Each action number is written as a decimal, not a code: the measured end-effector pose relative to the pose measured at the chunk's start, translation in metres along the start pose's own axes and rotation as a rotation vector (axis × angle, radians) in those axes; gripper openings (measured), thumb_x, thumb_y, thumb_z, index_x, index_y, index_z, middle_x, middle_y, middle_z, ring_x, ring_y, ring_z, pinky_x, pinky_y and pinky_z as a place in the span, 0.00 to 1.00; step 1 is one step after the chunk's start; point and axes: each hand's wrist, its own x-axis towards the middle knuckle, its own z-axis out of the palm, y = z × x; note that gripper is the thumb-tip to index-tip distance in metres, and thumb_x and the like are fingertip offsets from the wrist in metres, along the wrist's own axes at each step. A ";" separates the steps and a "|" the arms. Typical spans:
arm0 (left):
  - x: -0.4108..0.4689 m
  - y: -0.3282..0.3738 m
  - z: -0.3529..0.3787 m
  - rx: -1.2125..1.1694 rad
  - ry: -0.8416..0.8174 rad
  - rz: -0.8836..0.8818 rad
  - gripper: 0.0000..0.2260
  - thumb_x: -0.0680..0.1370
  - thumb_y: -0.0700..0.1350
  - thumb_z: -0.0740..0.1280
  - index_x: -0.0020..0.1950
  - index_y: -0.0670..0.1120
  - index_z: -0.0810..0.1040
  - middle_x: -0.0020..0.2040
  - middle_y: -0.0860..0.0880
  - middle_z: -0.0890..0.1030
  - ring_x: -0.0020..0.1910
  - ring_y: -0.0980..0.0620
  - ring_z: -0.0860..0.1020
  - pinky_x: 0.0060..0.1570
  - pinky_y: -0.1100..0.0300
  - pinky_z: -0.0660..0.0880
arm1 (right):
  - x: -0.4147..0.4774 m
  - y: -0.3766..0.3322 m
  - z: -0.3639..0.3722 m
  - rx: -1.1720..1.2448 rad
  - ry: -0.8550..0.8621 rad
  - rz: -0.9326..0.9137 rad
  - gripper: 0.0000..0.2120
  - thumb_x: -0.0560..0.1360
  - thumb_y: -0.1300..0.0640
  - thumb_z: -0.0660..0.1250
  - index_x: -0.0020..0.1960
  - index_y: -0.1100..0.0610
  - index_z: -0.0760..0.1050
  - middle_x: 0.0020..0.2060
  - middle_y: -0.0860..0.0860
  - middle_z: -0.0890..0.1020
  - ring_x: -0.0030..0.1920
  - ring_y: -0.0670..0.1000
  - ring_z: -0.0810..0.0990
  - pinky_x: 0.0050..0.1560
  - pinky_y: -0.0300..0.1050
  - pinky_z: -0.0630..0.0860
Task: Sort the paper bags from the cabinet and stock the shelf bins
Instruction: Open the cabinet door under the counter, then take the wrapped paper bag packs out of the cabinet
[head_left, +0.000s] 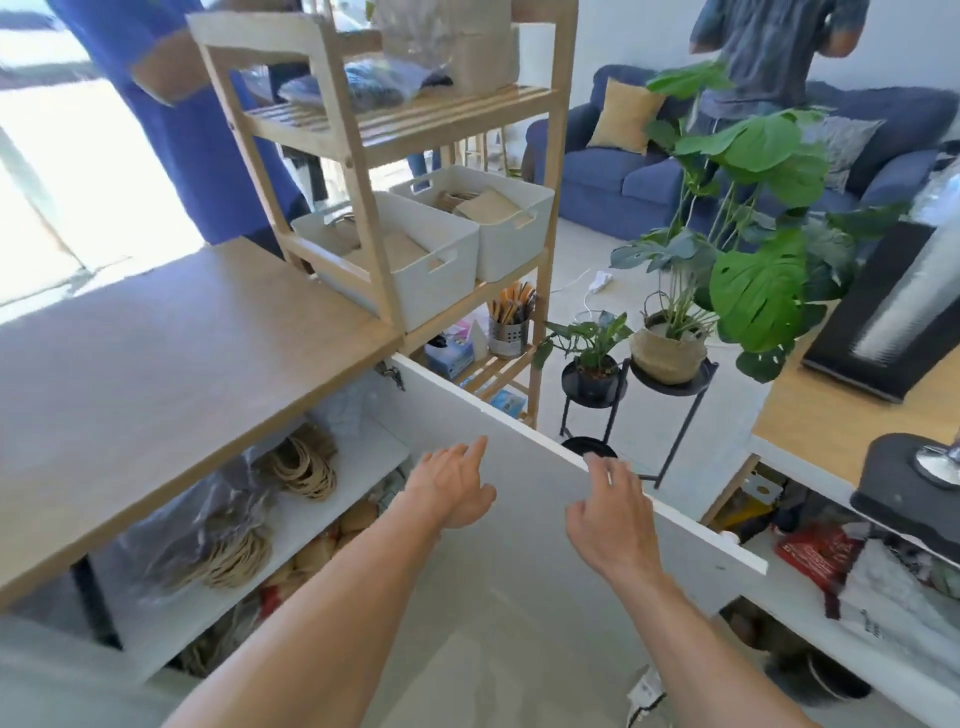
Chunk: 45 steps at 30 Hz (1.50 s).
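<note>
I have both hands out over the open white cabinet door (519, 545). My left hand (452, 486) hovers with straight, slightly spread fingers and holds nothing. My right hand (610, 512) is empty too, its fingers loosely spread, the tips near the door's far edge. Brown paper bags with twisted handles (304, 467) lie on the cabinet shelf under the wood-topped counter (156, 364). Two white plastic bins (441, 265) on the light wooden shelf rack (415, 117) hold more brown bags.

Cabinet (156, 364), door (519, 530) swung open: bundled brown paper bags (304, 465) with twine handles lie on its white inner shelf, some under clear plastic. Near bin (436, 283) and far bin (514, 249), both white, stand touching on the wooden rack (558, 156), each holding flat brown bags.
</note>
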 end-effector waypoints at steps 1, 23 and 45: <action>-0.003 -0.012 -0.001 -0.029 0.012 -0.041 0.29 0.80 0.54 0.57 0.79 0.49 0.51 0.76 0.44 0.65 0.72 0.41 0.66 0.71 0.45 0.63 | 0.004 -0.012 0.003 0.022 -0.019 -0.029 0.26 0.75 0.57 0.59 0.73 0.56 0.62 0.66 0.55 0.69 0.64 0.56 0.68 0.61 0.50 0.68; 0.052 -0.277 0.048 -0.935 0.250 -0.820 0.26 0.81 0.58 0.54 0.77 0.48 0.60 0.77 0.45 0.63 0.73 0.42 0.64 0.73 0.48 0.60 | 0.138 -0.183 0.167 0.335 -0.539 -0.061 0.29 0.80 0.42 0.54 0.77 0.54 0.56 0.74 0.56 0.64 0.73 0.58 0.64 0.70 0.53 0.61; 0.166 -0.413 0.131 -1.586 0.702 -1.046 0.26 0.78 0.64 0.56 0.58 0.43 0.77 0.41 0.41 0.81 0.37 0.44 0.81 0.57 0.48 0.75 | 0.231 -0.232 0.348 0.510 -0.761 -0.184 0.35 0.76 0.33 0.52 0.78 0.47 0.52 0.76 0.53 0.61 0.75 0.57 0.60 0.72 0.51 0.59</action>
